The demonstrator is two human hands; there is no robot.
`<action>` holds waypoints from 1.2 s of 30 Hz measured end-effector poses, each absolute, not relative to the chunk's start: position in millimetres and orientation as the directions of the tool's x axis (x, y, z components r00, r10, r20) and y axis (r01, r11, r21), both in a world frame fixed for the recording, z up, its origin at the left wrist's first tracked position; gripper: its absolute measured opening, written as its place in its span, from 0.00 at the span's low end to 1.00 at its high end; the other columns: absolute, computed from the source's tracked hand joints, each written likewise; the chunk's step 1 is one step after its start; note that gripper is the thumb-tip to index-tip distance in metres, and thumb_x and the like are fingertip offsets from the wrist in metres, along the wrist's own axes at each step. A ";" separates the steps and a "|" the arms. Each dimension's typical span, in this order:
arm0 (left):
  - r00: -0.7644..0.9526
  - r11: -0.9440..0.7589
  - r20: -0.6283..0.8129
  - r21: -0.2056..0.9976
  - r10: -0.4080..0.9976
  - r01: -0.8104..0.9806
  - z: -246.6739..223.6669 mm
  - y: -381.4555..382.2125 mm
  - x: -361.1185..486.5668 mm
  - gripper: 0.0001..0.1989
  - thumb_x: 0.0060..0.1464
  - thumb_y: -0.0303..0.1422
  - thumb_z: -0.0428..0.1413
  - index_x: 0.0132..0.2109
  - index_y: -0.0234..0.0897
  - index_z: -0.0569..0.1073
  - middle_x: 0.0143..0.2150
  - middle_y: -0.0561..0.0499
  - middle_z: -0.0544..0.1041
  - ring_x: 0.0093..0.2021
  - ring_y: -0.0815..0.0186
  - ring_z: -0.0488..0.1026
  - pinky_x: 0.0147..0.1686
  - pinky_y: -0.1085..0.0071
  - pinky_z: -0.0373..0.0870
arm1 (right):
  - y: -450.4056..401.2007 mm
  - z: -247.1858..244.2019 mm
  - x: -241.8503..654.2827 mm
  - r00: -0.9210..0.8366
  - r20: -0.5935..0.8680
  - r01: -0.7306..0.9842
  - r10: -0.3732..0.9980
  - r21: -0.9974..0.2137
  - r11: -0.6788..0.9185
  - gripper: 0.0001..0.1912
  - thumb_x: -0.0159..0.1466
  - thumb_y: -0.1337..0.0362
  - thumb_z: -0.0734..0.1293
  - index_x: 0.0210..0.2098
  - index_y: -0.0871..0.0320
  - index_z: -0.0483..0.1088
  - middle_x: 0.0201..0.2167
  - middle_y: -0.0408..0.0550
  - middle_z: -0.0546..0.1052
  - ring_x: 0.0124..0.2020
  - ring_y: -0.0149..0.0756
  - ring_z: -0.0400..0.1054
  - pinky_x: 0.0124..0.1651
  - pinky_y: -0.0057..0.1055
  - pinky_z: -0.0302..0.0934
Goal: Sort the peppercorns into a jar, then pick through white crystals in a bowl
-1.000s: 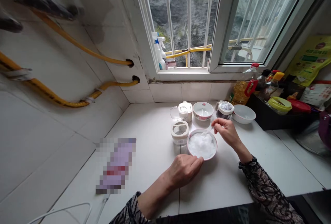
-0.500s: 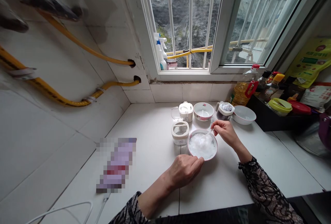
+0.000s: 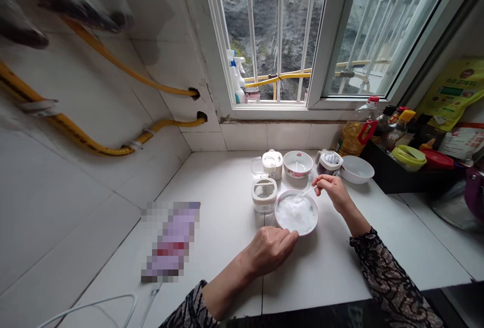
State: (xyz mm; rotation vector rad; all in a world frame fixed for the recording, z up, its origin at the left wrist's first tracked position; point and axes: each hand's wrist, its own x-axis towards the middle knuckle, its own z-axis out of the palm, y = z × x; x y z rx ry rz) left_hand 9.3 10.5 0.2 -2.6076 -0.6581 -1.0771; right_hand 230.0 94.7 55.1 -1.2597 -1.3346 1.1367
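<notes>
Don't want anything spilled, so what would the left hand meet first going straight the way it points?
Most likely the bowl of white stuff, since the left hand seems to grip its near rim, though the exact contact is partly hidden.

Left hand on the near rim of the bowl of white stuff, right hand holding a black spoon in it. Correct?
Wrong on color: the spoon is white, not black, as the head view shows. The left hand is on the near rim of the bowl of white stuff, and the right hand holds the spoon in it.
</notes>
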 end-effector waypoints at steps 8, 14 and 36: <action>0.632 -0.859 0.703 -0.060 0.325 0.509 -1.8 10.4 9.3 0.13 0.65 0.23 0.43 0.33 0.35 0.66 0.20 0.57 0.65 0.18 0.73 0.59 0.18 0.72 0.50 | 90.8 51.9 208.8 -0.074 0.079 -0.051 0.994 -0.996 0.075 0.09 0.52 0.59 0.68 0.28 0.58 0.74 0.19 0.43 0.74 0.25 0.34 0.68 0.38 0.35 0.63; 0.619 -0.855 0.716 -0.059 0.323 0.515 -1.2 10.1 10.6 0.13 0.64 0.22 0.43 0.32 0.36 0.66 0.20 0.57 0.64 0.17 0.72 0.59 0.17 0.71 0.51 | 73.0 47.8 174.3 -0.161 0.437 0.160 0.885 -0.874 0.460 0.10 0.66 0.59 0.62 0.40 0.56 0.72 0.31 0.47 0.79 0.35 0.39 0.74 0.44 0.37 0.65; 0.632 -0.866 0.705 -0.050 0.322 0.498 0.9 9.6 9.8 0.13 0.65 0.22 0.43 0.33 0.35 0.67 0.20 0.57 0.65 0.18 0.72 0.59 0.18 0.71 0.50 | 83.0 54.2 214.4 -0.111 0.450 0.579 0.886 -0.695 0.426 0.09 0.56 0.66 0.61 0.25 0.54 0.73 0.19 0.43 0.75 0.25 0.36 0.67 0.39 0.33 0.61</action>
